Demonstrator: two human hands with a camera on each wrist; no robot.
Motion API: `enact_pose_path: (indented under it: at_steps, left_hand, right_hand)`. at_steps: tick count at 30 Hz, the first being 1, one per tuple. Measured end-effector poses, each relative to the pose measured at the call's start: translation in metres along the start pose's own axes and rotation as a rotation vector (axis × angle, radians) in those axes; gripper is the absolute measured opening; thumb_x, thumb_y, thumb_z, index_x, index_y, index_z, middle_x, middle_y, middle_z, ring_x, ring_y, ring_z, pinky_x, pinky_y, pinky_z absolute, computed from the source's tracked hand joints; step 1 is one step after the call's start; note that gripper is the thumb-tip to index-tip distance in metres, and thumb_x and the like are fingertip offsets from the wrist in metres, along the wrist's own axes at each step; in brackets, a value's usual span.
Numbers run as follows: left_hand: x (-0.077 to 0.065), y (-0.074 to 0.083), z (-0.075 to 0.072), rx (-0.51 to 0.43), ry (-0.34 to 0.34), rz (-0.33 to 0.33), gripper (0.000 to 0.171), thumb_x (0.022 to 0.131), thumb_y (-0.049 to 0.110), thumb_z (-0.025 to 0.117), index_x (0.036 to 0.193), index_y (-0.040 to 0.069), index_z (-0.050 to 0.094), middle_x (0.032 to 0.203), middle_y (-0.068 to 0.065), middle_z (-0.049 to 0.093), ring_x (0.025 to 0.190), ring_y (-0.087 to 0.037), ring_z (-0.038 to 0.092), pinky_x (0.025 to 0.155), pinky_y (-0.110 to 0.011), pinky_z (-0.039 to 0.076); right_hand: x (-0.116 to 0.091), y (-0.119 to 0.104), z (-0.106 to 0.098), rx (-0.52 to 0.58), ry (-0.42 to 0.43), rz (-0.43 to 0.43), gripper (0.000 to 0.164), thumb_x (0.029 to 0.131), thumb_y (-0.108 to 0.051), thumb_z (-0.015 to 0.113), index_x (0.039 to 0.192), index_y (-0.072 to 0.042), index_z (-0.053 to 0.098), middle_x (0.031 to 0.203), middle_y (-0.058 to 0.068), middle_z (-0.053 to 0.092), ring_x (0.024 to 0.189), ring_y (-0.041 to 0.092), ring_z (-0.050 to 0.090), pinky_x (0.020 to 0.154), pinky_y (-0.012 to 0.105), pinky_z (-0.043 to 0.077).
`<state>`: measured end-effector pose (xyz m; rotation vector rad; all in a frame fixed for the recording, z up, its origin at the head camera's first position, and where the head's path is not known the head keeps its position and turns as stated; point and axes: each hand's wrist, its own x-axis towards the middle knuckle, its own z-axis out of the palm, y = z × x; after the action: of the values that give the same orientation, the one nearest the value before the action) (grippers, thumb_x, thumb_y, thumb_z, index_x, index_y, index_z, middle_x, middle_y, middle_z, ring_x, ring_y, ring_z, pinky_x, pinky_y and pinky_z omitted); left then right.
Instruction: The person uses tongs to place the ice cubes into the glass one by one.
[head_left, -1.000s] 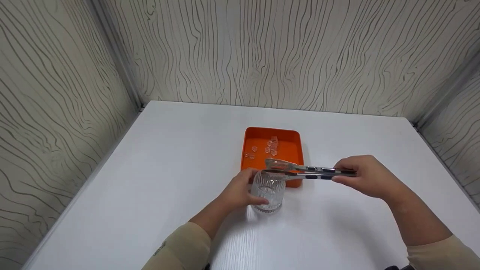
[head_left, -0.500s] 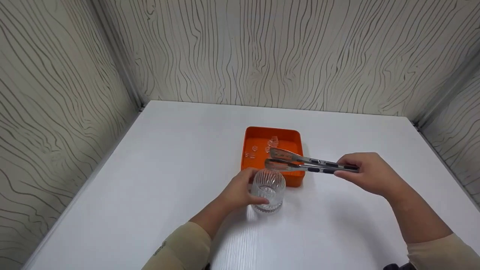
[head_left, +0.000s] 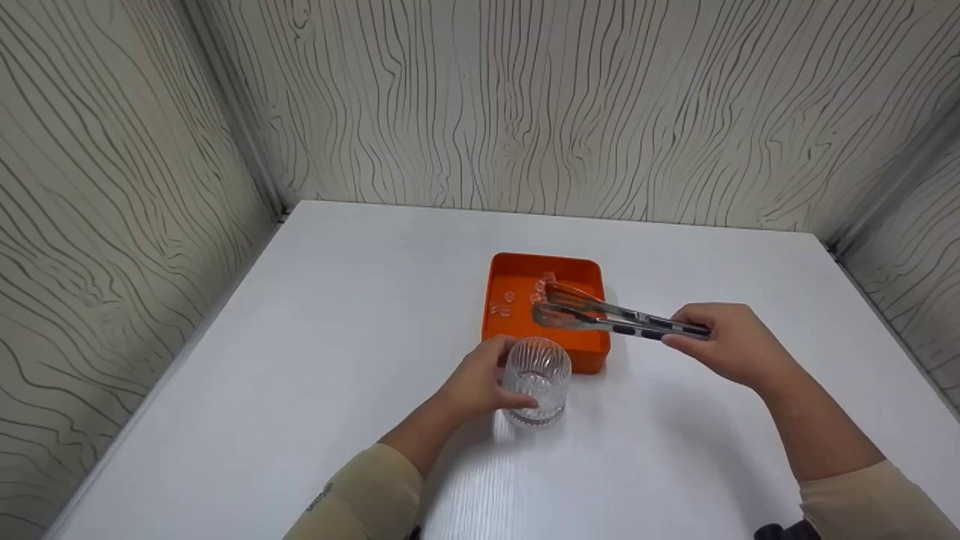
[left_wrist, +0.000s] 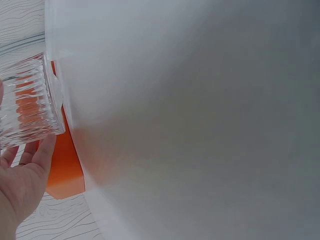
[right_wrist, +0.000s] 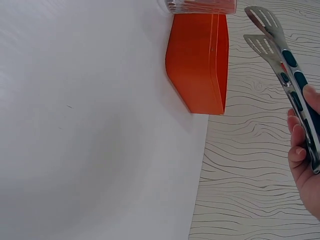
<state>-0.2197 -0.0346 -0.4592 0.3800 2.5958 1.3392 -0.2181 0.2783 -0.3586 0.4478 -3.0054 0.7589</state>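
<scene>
Wall [head_left: 97, 210] with squiggly woodgrain lines runs down the far left, past the left hand's side of the white table [head_left: 337, 337]. Next comes a tan sleeve [head_left: 375, 487], then the left hand [head_left: 472, 382] itself, curled round a ribbed clear glass [head_left: 551, 379] with the thumb across the near side. Glass is upright, right in that grip; can't tell if the clear stuff low down is contents or just thick base. Just beyond the left hand's grip sits an orange tray [head_left: 589, 361], with little clear pieces [head_left: 509, 297] scattered inside, some loose on the left and a bunch farther back. Right of that, metal tongs [head_left: 637, 328] reach leftward out of the right hand [head_left: 731, 341], which has the handle end pinched between thumb and fingers. Tong tips are spread apart and hang over the tray, well ahead of that grip.
</scene>
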Motion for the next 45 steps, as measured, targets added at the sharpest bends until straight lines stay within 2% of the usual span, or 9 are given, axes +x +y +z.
enact_pose_path:
  at_steps: [10,23,30,36,45]
  left_hand:
    - [0.0,0.001,0.001,-0.004,0.0,-0.032,0.073,0.061,0.035,0.084,0.122,0.03,0.045,0.116,0.013,0.051,0.109,-0.01,0.049,0.097,-0.036,0.041]
    - [0.001,-0.001,0.0,-0.002,0.0,0.007,0.074,0.06,0.036,0.084,0.123,0.024,0.045,0.117,0.007,0.051,0.109,-0.012,0.049,0.097,-0.036,0.041]
    - [0.001,-0.001,0.0,-0.004,-0.001,0.01,0.075,0.059,0.036,0.084,0.122,0.024,0.046,0.116,0.009,0.052,0.109,-0.012,0.049,0.097,-0.036,0.041]
    - [0.0,-0.001,0.001,-0.016,-0.005,-0.014,0.072,0.061,0.036,0.083,0.121,0.03,0.044,0.116,0.013,0.05,0.109,-0.01,0.049,0.095,-0.034,0.043]
    - [0.0,0.0,0.002,-0.008,0.002,-0.015,0.073,0.06,0.036,0.084,0.121,0.029,0.044,0.116,0.012,0.05,0.109,-0.011,0.049,0.096,-0.035,0.042]
  right_hand:
    - [0.007,0.0,0.014,-0.009,0.039,0.053,0.012,0.084,-0.025,0.065,0.085,-0.013,0.065,0.067,-0.001,0.054,0.064,0.018,0.046,0.054,0.029,0.037]
    - [0.017,0.002,0.037,-0.028,-0.029,0.126,0.012,0.084,-0.026,0.064,0.087,-0.014,0.065,0.072,0.0,0.057,0.068,0.019,0.047,0.055,0.029,0.039]
    - [0.018,0.003,0.045,-0.055,-0.034,0.126,0.014,0.084,-0.027,0.065,0.086,-0.013,0.065,0.072,-0.001,0.058,0.067,0.018,0.047,0.055,0.029,0.038]
    - [0.02,0.002,0.049,-0.087,-0.025,0.103,0.012,0.083,-0.024,0.066,0.084,-0.012,0.066,0.071,-0.001,0.058,0.066,0.018,0.048,0.056,0.029,0.039]
    - [0.024,0.0,0.055,-0.064,-0.055,0.139,0.014,0.084,-0.026,0.066,0.085,-0.011,0.065,0.069,-0.001,0.057,0.064,0.018,0.047,0.054,0.029,0.039]
